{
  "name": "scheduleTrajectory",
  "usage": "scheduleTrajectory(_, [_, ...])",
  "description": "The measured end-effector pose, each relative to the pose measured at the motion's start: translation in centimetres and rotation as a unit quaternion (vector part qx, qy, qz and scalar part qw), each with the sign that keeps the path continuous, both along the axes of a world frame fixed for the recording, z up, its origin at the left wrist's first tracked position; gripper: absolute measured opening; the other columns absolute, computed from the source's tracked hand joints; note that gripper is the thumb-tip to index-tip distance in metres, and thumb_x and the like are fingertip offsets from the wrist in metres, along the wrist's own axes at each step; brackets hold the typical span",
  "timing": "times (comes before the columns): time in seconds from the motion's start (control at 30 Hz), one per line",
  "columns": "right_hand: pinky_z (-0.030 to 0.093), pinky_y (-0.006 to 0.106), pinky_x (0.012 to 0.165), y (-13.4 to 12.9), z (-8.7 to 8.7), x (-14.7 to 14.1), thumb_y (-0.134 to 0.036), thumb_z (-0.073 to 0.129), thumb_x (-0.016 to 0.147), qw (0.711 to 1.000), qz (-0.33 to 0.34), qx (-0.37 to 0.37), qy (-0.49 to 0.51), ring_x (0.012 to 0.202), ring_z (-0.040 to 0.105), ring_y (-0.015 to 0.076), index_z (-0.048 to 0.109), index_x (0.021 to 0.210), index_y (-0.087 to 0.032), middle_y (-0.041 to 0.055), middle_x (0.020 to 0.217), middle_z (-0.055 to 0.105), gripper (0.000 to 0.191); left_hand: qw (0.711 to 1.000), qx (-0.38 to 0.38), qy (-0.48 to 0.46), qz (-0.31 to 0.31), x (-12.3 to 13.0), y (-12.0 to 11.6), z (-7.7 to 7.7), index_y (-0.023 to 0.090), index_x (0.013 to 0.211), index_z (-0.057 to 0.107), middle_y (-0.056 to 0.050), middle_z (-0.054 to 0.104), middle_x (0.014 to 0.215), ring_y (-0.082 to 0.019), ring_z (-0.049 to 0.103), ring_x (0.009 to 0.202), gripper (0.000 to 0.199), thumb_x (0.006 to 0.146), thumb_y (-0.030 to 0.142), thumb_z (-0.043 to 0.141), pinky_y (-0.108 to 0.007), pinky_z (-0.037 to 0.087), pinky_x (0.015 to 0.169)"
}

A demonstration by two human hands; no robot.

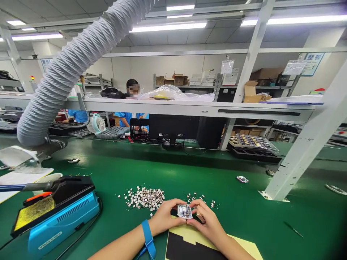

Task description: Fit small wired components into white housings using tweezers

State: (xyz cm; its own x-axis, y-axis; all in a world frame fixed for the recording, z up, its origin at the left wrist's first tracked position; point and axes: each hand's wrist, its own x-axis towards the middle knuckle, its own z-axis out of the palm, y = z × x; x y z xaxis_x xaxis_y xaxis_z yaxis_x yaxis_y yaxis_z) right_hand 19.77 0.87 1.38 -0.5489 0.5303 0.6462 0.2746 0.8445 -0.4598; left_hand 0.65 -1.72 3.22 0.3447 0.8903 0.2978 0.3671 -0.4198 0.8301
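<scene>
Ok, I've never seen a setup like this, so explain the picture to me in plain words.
There is no machine arm here, just a person's two bare hands. The picture comes from a camera worn on that person's head, looking forward and down. The left hand, with a blue strap around its wrist, and the right hand together hold a small device with its circuit board showing. On the green table lie a heap of little white pieces and, to its right, a smaller scatter of them. At the left stands a blue box; farther back is a monitor.
</scene>
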Motion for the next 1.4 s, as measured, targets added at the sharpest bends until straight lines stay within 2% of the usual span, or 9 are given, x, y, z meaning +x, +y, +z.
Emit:
scheduleTrajectory(0.33, [0.047,0.028,0.068,0.1,-0.2,0.1,-0.036,0.051,0.087,1.0,0.015,-0.005,0.017,0.082,0.053,0.0144,0.053,0.08,-0.011,0.0051,0.093,0.052,0.026,0.999,0.008,0.041,-0.007,0.0,0.0,0.4,0.015,0.103,0.057,-0.005,0.063,0.1,-0.018,0.059,0.089,0.04,0.066,0.026,0.067,-0.025,0.046,0.078])
scheduleTrajectory(0.6, [0.047,0.031,0.071,0.1,-0.7,0.3,-0.039,0.052,0.086,0.999,-0.002,-0.031,0.014,0.085,0.052,0.0157,0.054,0.083,-0.012,0.0059,0.096,0.052,0.028,0.999,-0.001,0.052,-0.006,0.2,0.2,0.4,0.016,0.104,0.054,-0.007,0.061,0.105,-0.02,0.057,0.094,0.037,0.07,0.026,0.062,-0.031,0.046,0.081])
scheduleTrajectory(0.77, [0.046,0.03,0.071,-0.2,-0.2,0.1,-0.04,0.053,0.085,0.998,-0.003,-0.055,0.043,0.085,0.052,0.0155,0.053,0.078,-0.012,0.0055,0.094,0.053,0.03,0.999,-0.008,0.049,-0.009,0.2,0.3,0.3,0.017,0.104,0.053,-0.006,0.062,0.103,-0.02,0.059,0.092,0.036,0.071,0.028,0.061,-0.031,0.048,0.081])
scheduleTrajectory(0.9, [0.043,0.027,0.068,-0.7,0.7,0.5,-0.036,0.048,0.089,0.99,0.018,-0.111,0.09,0.08,0.051,0.0132,0.049,0.066,-0.012,0.0046,0.091,0.054,0.033,0.998,-0.035,0.033,-0.028,0.1,0.6,-0.4,0.017,0.108,0.051,-0.007,0.061,0.107,-0.018,0.059,0.095,0.04,0.07,0.026,0.064,-0.029,0.049,0.085])
scheduleTrajectory(1.03, [0.038,0.03,0.071,-0.9,1.4,1.6,-0.04,0.035,0.092,0.961,0.009,-0.211,0.179,0.075,0.05,0.015,0.044,0.057,-0.014,0.0044,0.079,0.057,0.045,0.996,-0.092,-0.01,-0.015,0.1,-0.3,-0.9,0.016,0.109,0.049,-0.007,0.058,0.112,-0.018,0.057,0.102,0.041,0.071,0.024,0.062,-0.031,0.046,0.091])
scheduleTrajectory(1.13, [0.037,0.026,0.055,-0.9,1.9,2.1,-0.04,0.029,0.093,0.914,0.013,-0.324,0.245,0.057,0.048,0.0136,0.039,0.056,-0.017,0.003,0.062,0.056,0.045,0.988,-0.149,-0.031,-0.01,0.4,-1.4,-0.9,0.016,0.11,0.048,-0.007,0.06,0.109,-0.019,0.059,0.099,0.043,0.07,0.023,0.063,-0.031,0.049,0.086])
scheduleTrajectory(1.2, [0.036,0.023,0.044,-1.1,2.2,2.1,-0.04,0.024,0.094,0.879,0.023,-0.392,0.271,0.048,0.045,0.0122,0.039,0.06,-0.018,0.002,0.057,0.055,0.044,0.984,-0.172,-0.024,-0.024,0.7,-1.8,-0.8,0.018,0.112,0.048,-0.006,0.061,0.106,-0.018,0.06,0.095,0.045,0.07,0.024,0.064,-0.029,0.052,0.082])
scheduleTrajectory(1.3, [0.043,0.023,0.045,-1.7,2.3,1.8,-0.05,0.027,0.092,0.844,0.055,-0.458,0.275,0.05,0.051,0.0117,0.042,0.066,-0.018,0.0023,0.065,0.057,0.044,0.986,-0.167,-0.007,-0.031,1.0,-1.9,-0.8,0.02,0.113,0.048,-0.003,0.062,0.105,-0.018,0.062,0.091,0.047,0.069,0.026,0.065,-0.028,0.053,0.079])
scheduleTrajectory(1.4, [0.051,0.026,0.059,-2.3,2.0,1.4,-0.041,0.048,0.088,0.828,0.084,-0.494,0.25,0.066,0.058,0.012,0.047,0.076,-0.018,0.0028,0.081,0.059,0.026,0.989,-0.15,0.005,-0.017,0.9,-1.5,-0.9,0.021,0.111,0.049,-0.002,0.062,0.104,-0.018,0.062,0.089,0.045,0.069,0.024,0.065,-0.027,0.053,0.076])
